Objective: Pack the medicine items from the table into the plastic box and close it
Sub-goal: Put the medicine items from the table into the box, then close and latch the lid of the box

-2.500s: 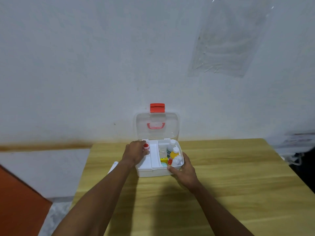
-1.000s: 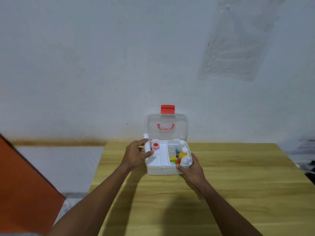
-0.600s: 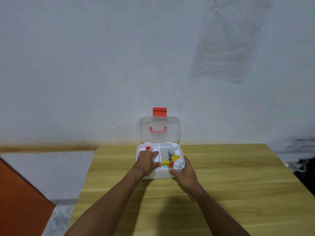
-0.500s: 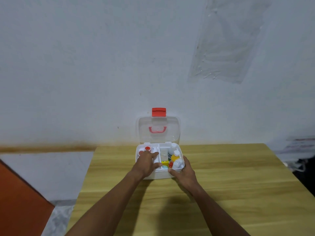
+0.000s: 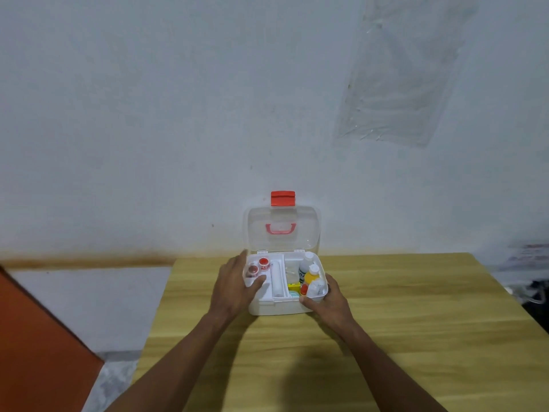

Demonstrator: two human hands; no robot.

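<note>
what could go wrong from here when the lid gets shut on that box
1. The bottles stand upright on the right side of the plastic box, their caps around rim height; the lid might catch on them and not latch.
2. The left hand rests over the left rim with its thumb inside the tray, so it could get pinched.
3. The lid leans back near the wall; only the right hand steadies the box, which may slide.

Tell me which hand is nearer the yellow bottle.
Right. The right hand grips the box's front right corner, just below the yellow bottle; the left hand rests across the box on the tray side.
</note>
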